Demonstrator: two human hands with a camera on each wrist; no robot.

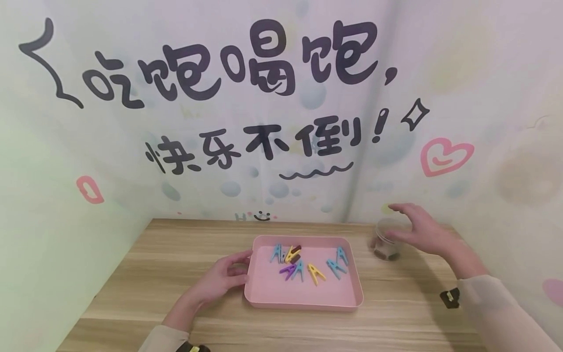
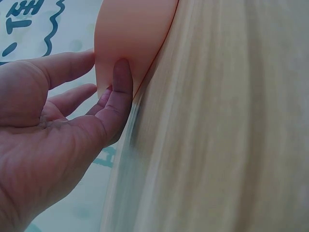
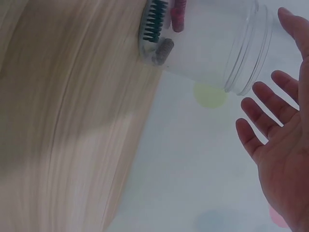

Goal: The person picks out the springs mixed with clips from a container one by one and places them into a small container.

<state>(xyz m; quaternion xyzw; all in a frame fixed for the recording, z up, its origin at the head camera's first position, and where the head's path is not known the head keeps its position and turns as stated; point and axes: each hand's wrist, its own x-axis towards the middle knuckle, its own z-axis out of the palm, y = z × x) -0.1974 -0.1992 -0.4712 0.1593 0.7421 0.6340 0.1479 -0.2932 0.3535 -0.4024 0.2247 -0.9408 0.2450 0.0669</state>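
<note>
On the wooden table a pink tray (image 1: 303,297) holds blue clothespins (image 1: 336,267), yellow clothespins (image 1: 315,275), a purple clothespin (image 1: 288,271) and small brown pieces (image 1: 296,258). My left hand (image 1: 222,276) touches the tray's left end with its fingertips, the fingers loosely bent, as the left wrist view also shows. To the tray's right stands a clear, lidless jar (image 3: 207,38). A dark green ridged piece (image 3: 154,21), a red piece (image 3: 178,17) and a brownish piece (image 3: 164,51) lie at its bottom. Beside the jar's mouth my right hand (image 3: 289,135) is spread, holding nothing.
A white curtain (image 1: 264,195) with large dark lettering hangs behind the table (image 1: 189,244) and along its sides. The tray sits between the two hands, with the jar near the table's back right edge.
</note>
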